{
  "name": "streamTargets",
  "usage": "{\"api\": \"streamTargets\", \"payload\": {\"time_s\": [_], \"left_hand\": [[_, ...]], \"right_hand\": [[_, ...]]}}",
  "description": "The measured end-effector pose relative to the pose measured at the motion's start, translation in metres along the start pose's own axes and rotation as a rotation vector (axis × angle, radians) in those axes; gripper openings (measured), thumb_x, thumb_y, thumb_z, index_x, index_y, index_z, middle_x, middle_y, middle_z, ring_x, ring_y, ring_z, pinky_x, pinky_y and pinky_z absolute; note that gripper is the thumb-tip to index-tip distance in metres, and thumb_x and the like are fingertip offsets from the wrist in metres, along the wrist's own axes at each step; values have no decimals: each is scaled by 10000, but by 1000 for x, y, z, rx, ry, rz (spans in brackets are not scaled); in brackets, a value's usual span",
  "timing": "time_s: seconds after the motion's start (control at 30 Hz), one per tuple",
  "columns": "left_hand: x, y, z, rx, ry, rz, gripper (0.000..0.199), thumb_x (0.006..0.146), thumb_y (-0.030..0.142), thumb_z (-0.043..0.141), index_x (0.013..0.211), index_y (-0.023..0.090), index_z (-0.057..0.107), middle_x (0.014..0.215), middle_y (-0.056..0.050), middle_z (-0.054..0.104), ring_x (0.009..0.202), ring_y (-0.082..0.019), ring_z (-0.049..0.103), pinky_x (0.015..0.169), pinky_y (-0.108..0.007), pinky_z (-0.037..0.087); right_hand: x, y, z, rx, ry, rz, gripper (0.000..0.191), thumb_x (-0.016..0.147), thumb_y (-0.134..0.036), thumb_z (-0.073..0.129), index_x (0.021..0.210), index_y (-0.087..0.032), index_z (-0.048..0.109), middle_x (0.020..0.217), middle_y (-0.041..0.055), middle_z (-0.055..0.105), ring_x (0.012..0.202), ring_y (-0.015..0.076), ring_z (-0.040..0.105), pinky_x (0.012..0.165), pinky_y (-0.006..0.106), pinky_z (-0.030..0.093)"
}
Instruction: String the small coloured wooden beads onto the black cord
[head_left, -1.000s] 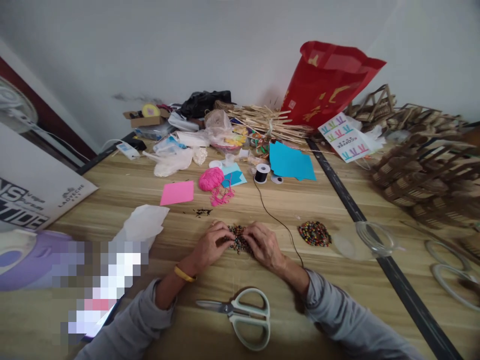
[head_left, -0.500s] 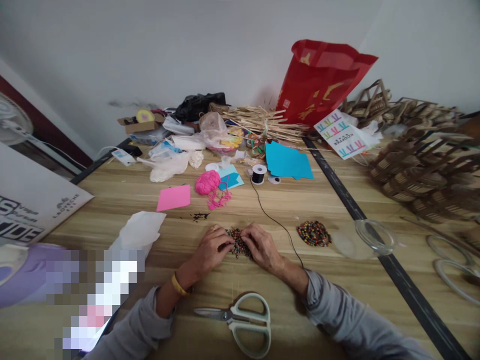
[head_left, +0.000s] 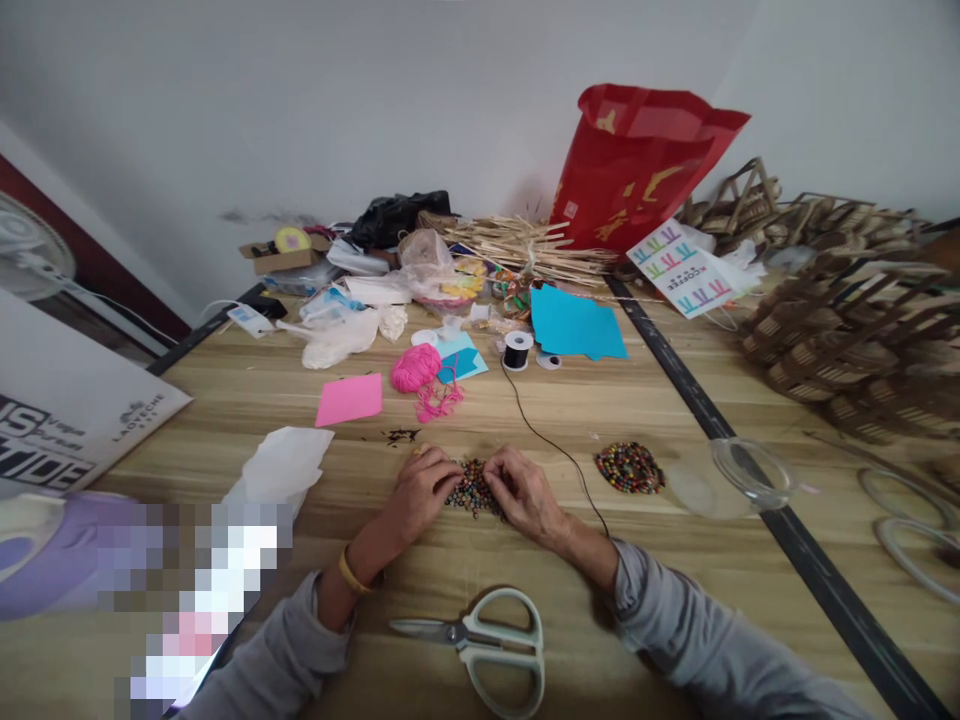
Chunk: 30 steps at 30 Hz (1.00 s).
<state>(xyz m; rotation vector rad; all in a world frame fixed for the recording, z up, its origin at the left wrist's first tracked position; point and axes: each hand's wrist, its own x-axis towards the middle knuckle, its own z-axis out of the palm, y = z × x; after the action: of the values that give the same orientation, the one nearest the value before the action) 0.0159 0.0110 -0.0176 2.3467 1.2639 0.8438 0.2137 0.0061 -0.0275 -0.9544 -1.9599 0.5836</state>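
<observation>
A loose pile of small multicoloured beads (head_left: 472, 488) lies on the wooden table between my two hands. At its left edge is my left hand (head_left: 424, 490), its thumb and fingertips drawn together; whatever they pinch is too small to make out. My right hand (head_left: 526, 496) rests at the pile's right side, fingers curled and closed, and its fingertips' contents are hidden. Strung beads (head_left: 630, 468) lie coiled to the right. Black cord (head_left: 551, 437) runs from a spool (head_left: 517, 350) down toward my right wrist. White-handled scissors (head_left: 487, 635) lie in front of me.
Pink yarn (head_left: 415, 368), pink paper (head_left: 349, 399) and blue paper (head_left: 577, 322) lie farther back. A clear plastic lid (head_left: 752, 474) is to the right, near woven baskets (head_left: 832, 350). A red bag (head_left: 645, 165) stands by the wall. White plastic (head_left: 289, 465) lies left.
My left fingertips have drawn slightly left, away from the middle of the bead pile, showing more beads. My right hand has barely moved. The view has shifted slightly.
</observation>
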Motion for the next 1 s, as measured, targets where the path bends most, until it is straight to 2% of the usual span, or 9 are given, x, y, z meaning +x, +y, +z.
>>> {"api": "streamTargets", "payload": {"time_s": [0.13,0.3,0.47,0.57,0.63,0.7,0.83,1.0], "left_hand": [[1,-1,0,73,-52,30,157,861,179,528,865,176,685,810,-51,628,826,-189,516,811,-347,401],[2,-1,0,46,-66,17,166,866,179,517,865,173,683,816,-56,624,828,-194,511,812,-354,400],[2,-3,3,19,-30,20,150,861,184,522,842,173,671,811,-54,629,830,-192,514,818,-356,409],[1,1,2,-65,49,10,130,847,189,543,817,172,668,793,-54,645,812,-186,538,810,-350,424],[-1,6,-1,-195,103,-48,104,826,199,572,799,166,668,779,-53,659,790,-179,568,791,-332,446],[-4,11,-4,-364,106,-174,92,797,215,605,783,155,672,777,-53,676,767,-174,599,740,-300,473],[-9,14,-3,-663,-7,-416,130,735,254,657,766,131,684,737,-44,698,698,-162,627,672,-266,497],[-6,9,2,-820,-35,-454,159,677,261,699,761,127,703,730,-43,706,698,-161,629,687,-275,500]], "right_hand": [[0,0,0,18,19,24,108,887,-208,457,815,-178,532,705,14,514,637,137,493,595,243,403],[0,3,3,82,37,97,145,898,-243,455,799,-179,540,705,17,527,632,136,497,576,240,403],[1,4,3,140,35,136,171,902,-276,460,790,-177,543,700,14,526,620,131,494,560,235,403],[-1,0,3,139,55,119,170,905,-271,456,787,-180,537,706,18,524,635,135,496,562,238,405],[-3,-4,2,119,56,81,157,907,-248,450,787,-183,529,708,20,520,644,139,492,574,245,408],[-6,-7,2,101,33,11,131,903,-215,449,799,-186,522,712,22,518,654,143,489,590,254,413],[-10,-10,3,78,-8,-120,71,883,-156,463,839,-195,504,738,34,533,688,159,493,614,274,420],[-10,-10,3,71,-24,-130,77,872,-133,475,850,-203,497,747,41,547,708,168,506,627,284,429]]}}
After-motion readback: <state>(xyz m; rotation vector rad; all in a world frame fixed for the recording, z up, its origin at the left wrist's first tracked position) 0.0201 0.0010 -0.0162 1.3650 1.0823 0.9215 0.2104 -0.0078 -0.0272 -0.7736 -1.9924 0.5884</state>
